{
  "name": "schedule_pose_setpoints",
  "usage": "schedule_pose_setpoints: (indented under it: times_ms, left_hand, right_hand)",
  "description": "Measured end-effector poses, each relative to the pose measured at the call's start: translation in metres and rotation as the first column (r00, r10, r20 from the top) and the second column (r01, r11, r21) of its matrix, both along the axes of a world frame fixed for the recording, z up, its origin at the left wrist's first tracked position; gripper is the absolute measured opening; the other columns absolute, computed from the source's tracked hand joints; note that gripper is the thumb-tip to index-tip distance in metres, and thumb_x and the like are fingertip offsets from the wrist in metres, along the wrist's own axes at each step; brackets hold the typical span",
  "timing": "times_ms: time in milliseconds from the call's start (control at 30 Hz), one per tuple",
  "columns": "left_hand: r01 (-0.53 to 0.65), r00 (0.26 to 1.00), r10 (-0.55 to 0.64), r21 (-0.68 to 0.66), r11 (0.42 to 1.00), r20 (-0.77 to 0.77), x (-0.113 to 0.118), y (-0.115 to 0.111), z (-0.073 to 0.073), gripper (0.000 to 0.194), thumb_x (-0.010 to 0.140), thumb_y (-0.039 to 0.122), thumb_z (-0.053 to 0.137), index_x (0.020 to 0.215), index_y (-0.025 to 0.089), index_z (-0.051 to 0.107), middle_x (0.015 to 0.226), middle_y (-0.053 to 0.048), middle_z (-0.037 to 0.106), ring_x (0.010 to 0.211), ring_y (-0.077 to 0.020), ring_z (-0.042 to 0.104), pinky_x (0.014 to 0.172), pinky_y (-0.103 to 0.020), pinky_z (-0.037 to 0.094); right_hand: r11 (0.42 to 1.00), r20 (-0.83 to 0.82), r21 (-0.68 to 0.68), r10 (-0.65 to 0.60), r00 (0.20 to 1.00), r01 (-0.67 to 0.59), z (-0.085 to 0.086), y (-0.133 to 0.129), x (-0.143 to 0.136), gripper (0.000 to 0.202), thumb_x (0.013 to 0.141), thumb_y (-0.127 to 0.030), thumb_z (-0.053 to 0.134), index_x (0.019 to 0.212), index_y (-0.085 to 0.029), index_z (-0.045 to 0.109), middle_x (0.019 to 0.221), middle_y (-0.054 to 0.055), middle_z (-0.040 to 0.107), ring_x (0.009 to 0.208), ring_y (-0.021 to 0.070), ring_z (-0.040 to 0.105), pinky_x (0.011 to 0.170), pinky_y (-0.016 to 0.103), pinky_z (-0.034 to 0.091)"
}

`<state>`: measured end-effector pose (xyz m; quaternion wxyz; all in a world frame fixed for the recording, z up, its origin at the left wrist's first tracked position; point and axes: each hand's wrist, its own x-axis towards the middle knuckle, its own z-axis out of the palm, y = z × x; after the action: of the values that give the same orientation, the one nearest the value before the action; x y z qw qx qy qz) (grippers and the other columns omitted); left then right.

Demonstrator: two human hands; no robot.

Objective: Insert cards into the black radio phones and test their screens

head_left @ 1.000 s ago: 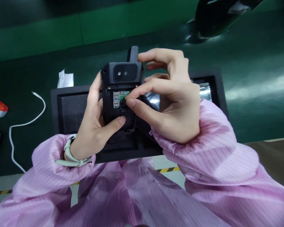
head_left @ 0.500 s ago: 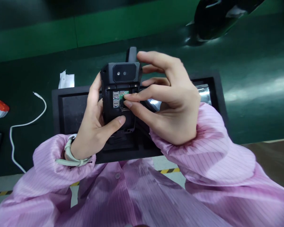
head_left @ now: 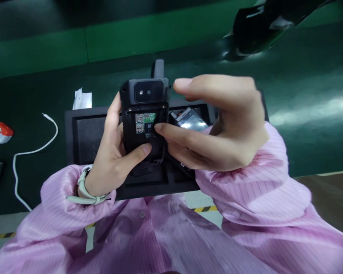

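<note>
My left hand [head_left: 111, 156] is wrapped round a black rugged handset [head_left: 157, 148] with a stubby antenna [head_left: 158, 69], its thumb lying across the lower back. The handset's back faces me, with its inner bay uncovered. Inside are metal card slots [head_left: 139, 123], a strip of green circuit board [head_left: 150, 117] and a small black memory card [head_left: 149, 127]. My right hand [head_left: 220, 125] is on the handset's right side, fingers apart and nothing visible between them. One of its fingertips is beside the card; whether it touches is unclear.
Beneath my hands is a black compartment tray [head_left: 84, 139], with another handset with a bright screen [head_left: 190, 120] in it. A white cable [head_left: 36, 150], a red-and-white item [head_left: 0, 132] and a small silvery packet [head_left: 82, 99] lie on the green table. A glossy black object [head_left: 254, 30] stands at upper right.
My right hand has moved right and its pinching fingers have come apart, uncovering the small black card in the bay. My left hand still holds the handset in nearly the same place.
</note>
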<state>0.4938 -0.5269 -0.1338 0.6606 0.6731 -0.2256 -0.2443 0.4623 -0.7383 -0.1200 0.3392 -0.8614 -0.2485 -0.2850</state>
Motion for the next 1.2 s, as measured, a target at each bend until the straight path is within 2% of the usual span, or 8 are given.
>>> schedule_pose_setpoints:
  times_ms: [67,200,267,367,567,800,933,1200]
  left_hand:
    - [-0.004,1.0,0.004,0.023,1.0,0.014,0.0,0.0,0.001,0.097,0.09,0.06,0.068,0.162,0.043,0.005,0.154,-0.009,0.055,0.147,-0.0353,0.052,0.11,-0.057,0.057]
    - [-0.043,0.996,0.039,0.047,0.998,0.084,-0.001,0.0,0.001,0.092,0.091,0.06,0.067,0.162,0.04,0.012,0.154,-0.01,0.055,0.15,-0.0369,0.047,0.11,-0.059,0.057]
    - [-0.028,0.995,0.026,0.017,0.999,0.098,0.0,0.0,-0.001,0.089,0.093,0.059,0.065,0.162,0.04,0.012,0.157,-0.009,0.051,0.152,-0.0364,0.045,0.11,-0.057,0.057]
    - [0.035,0.991,-0.027,-0.066,0.997,0.128,0.001,0.001,-0.007,0.087,0.096,0.056,0.061,0.163,0.041,0.007,0.162,-0.008,0.045,0.152,-0.0366,0.044,0.111,-0.057,0.056]
    - [0.078,0.989,-0.062,-0.113,0.99,0.137,0.003,0.003,-0.011,0.087,0.099,0.046,0.062,0.163,0.044,0.004,0.164,-0.005,0.043,0.156,-0.037,0.037,0.118,-0.059,0.049]
    - [0.063,0.995,-0.05,-0.14,0.988,0.092,0.002,0.003,-0.008,0.087,0.098,0.045,0.064,0.164,0.043,0.007,0.164,-0.006,0.044,0.154,-0.0377,0.039,0.115,-0.058,0.053]
    - [0.053,0.997,-0.044,-0.16,0.986,0.06,0.002,0.003,-0.009,0.09,0.095,0.047,0.068,0.164,0.042,0.01,0.163,-0.005,0.045,0.155,-0.0394,0.038,0.116,-0.061,0.05]
    - [0.077,0.997,-0.079,-0.187,0.979,-0.003,0.001,0.003,-0.005,0.092,0.095,0.045,0.069,0.164,0.043,0.008,0.164,-0.005,0.044,0.157,-0.0383,0.034,0.12,-0.063,0.046]
  right_hand:
    - [1.0,0.056,0.007,0.005,0.998,-0.005,-0.004,0.003,0.002,0.017,0.089,-0.02,0.065,0.096,-0.032,0.075,0.119,0.002,0.075,0.121,0.0266,0.069,0.108,0.045,0.059]
    - [0.985,0.203,-0.173,0.028,0.979,0.008,-0.006,0.006,0.002,0.025,0.085,-0.011,0.066,0.102,-0.028,0.072,0.131,0.004,0.07,0.124,0.0262,0.067,0.106,0.043,0.061]
    - [0.969,0.286,-0.242,0.018,0.958,0.055,-0.007,0.003,0.003,0.023,0.085,-0.013,0.067,0.102,-0.027,0.071,0.134,0.005,0.068,0.123,0.0252,0.067,0.103,0.041,0.063]
    - [0.966,0.395,-0.233,-0.012,0.919,0.113,-0.01,0.001,0.007,0.018,0.088,-0.018,0.065,0.1,-0.03,0.071,0.128,0.002,0.073,0.118,0.023,0.069,0.094,0.04,0.068]
    - [0.989,-0.016,-0.108,0.097,0.995,-0.098,-0.02,-0.001,0.011,0.015,0.096,-0.028,0.061,0.106,-0.031,0.071,0.131,-0.005,0.073,0.133,0.0287,0.063,0.093,0.047,0.069]
    - [0.986,0.45,-0.157,0.017,0.893,0.06,-0.017,0.002,0.016,0.014,0.096,-0.024,0.061,0.1,-0.029,0.073,0.123,-0.005,0.075,0.111,0.024,0.074,0.086,0.044,0.07]
    - [0.97,0.396,-0.224,-0.002,0.918,0.099,-0.009,0.004,0.01,0.007,0.092,-0.026,0.068,0.089,-0.03,0.072,0.124,-0.003,0.076,0.113,0.0249,0.073,0.091,0.041,0.069]
    - [0.991,0.292,-0.103,0.111,0.95,-0.084,-0.015,-0.002,0.009,0.024,0.085,-0.016,0.069,0.102,-0.031,0.075,0.13,-0.002,0.071,0.12,0.0322,0.07,0.097,0.053,0.068]
